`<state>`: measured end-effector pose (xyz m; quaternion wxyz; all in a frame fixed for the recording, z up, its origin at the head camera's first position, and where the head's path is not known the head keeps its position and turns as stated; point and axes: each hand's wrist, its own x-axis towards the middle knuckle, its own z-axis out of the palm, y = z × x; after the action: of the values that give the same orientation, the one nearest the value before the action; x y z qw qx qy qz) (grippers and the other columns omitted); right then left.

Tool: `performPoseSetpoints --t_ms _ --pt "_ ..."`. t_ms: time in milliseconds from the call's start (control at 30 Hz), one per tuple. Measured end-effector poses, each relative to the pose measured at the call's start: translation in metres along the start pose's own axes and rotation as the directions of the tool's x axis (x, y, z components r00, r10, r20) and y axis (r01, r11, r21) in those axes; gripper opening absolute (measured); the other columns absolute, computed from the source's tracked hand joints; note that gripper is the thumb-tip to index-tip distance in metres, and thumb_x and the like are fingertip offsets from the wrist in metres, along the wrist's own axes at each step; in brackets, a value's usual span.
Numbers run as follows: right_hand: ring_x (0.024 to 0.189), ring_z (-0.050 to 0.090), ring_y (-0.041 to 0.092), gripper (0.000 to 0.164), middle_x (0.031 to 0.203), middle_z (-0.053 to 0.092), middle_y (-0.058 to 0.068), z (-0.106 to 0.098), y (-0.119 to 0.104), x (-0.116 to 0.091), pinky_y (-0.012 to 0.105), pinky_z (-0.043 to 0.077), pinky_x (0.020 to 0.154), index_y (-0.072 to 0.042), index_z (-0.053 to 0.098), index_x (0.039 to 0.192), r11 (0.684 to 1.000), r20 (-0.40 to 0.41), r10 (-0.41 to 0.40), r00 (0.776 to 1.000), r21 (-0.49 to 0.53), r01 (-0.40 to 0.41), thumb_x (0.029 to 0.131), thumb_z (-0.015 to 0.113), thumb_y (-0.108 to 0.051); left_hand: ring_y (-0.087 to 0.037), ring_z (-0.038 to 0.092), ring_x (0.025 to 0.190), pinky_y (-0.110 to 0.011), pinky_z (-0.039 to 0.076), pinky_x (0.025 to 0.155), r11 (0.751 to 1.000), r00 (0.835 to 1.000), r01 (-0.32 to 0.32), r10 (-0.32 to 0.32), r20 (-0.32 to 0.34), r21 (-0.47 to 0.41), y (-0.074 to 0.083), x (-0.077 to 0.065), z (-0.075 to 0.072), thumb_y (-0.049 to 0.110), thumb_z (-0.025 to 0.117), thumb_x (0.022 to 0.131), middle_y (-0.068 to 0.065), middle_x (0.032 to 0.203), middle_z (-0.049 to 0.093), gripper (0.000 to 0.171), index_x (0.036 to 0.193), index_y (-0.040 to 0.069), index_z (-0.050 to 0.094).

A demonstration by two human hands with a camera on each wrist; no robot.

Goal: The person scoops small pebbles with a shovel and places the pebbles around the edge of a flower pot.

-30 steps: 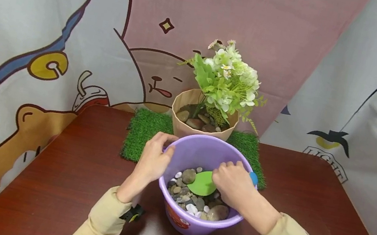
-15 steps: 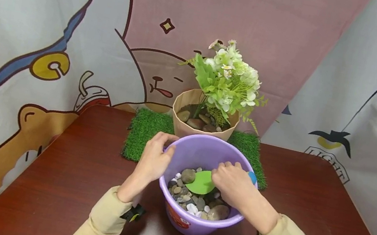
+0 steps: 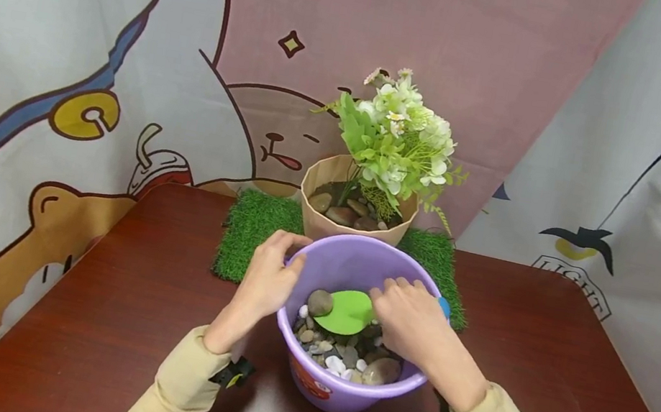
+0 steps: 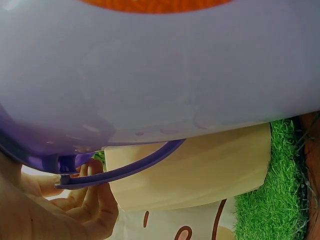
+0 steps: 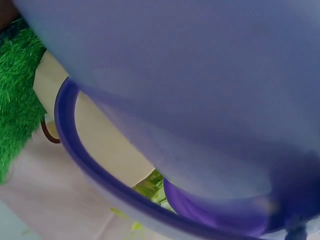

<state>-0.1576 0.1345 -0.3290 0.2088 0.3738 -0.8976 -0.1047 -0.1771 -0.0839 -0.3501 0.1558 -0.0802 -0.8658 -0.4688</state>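
A purple bucket holds many mixed pebbles. My left hand grips its left rim; in the left wrist view, fingers show behind the bucket's handle. My right hand reaches inside from the right, curled round a toy shovel with a green blade and a blue end. The blade lies over the pebbles toward the left, beside a round grey stone. In the right wrist view the bucket's outside wall hides my right hand.
Behind the bucket, a beige pot with white artificial flowers and stones stands on a green turf mat. All of it is on a brown wooden table, with a printed cloth hanging behind.
The shovel's green blade has moved slightly left and toward the bucket's far side, and the round grey stone has shifted left with it. My left hand keeps its place on the rim.
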Motion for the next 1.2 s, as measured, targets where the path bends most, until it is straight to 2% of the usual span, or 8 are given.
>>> performPoseSetpoints --t_ms 133,233,433,667,1000,1200 --pt "0.056 0.049 0.024 0.018 0.061 0.049 0.005 0.001 0.001 0.001 0.034 0.038 0.05 -0.009 0.053 0.068 0.999 -0.069 -0.023 0.997 0.027 0.024 0.072 0.071 -0.011 -0.026 0.061 0.094 -0.039 0.05 0.084 1.0 1.0 0.002 -0.002 -0.003 -0.006 -0.001 0.0 -0.001 0.01 0.055 0.089 -0.012 0.106 0.063 0.026 0.112 0.004 0.066" --pt "0.055 0.049 0.024 0.017 0.061 0.048 0.003 0.001 0.002 0.001 0.033 0.038 0.05 -0.009 0.053 0.068 0.998 -0.085 -0.031 0.996 0.049 0.035 0.071 0.069 -0.008 -0.026 0.061 0.095 -0.04 0.049 0.085 1.0 1.0 0.006 -0.006 -0.005 -0.011 -0.001 0.0 -0.002 0.01 0.055 0.089 -0.012 0.106 0.063 0.026 0.112 0.004 0.066" --pt "0.056 0.049 0.021 0.017 0.061 0.047 0.001 0.0 0.002 0.001 0.031 0.039 0.052 -0.011 0.052 0.068 0.995 -0.056 -0.032 0.998 0.096 0.037 0.067 0.068 -0.005 -0.026 0.062 0.096 -0.04 0.05 0.085 1.0 1.0 0.016 -0.016 -0.002 -0.016 -0.002 -0.001 -0.002 0.01 0.055 0.089 -0.011 0.107 0.063 0.026 0.112 0.005 0.066" --pt "0.056 0.05 0.016 0.022 0.062 0.049 -0.003 -0.001 0.006 0.0 0.03 0.04 0.054 -0.014 0.053 0.068 0.987 -0.034 -0.049 0.998 0.152 0.054 0.065 0.074 -0.007 -0.025 0.061 0.096 -0.04 0.05 0.085 0.999 1.0 0.022 -0.022 0.004 -0.028 0.0 -0.002 -0.002 0.01 0.055 0.09 -0.011 0.106 0.063 0.025 0.112 0.005 0.066" --pt "0.06 0.054 0.012 0.016 0.068 0.056 -0.006 -0.003 0.015 -0.002 0.028 0.043 0.057 -0.018 0.061 0.074 0.972 -0.03 -0.045 0.999 0.228 0.051 0.068 0.076 -0.013 -0.026 0.061 0.095 -0.04 0.048 0.085 1.0 1.0 0.017 -0.017 0.003 -0.019 -0.001 -0.002 0.0 0.011 0.055 0.089 -0.012 0.105 0.063 0.025 0.111 0.005 0.066" --pt "0.057 0.047 0.005 0.017 0.07 0.057 -0.009 -0.009 0.022 -0.003 0.022 0.04 0.054 -0.022 0.062 0.075 0.952 0.003 -0.045 0.999 0.303 0.042 0.068 0.077 -0.015 -0.025 0.06 0.093 -0.04 0.048 0.083 1.0 1.0 0.011 -0.011 -0.003 -0.019 0.0 -0.002 0.0 0.011 0.055 0.089 -0.011 0.104 0.063 0.025 0.11 0.005 0.066"
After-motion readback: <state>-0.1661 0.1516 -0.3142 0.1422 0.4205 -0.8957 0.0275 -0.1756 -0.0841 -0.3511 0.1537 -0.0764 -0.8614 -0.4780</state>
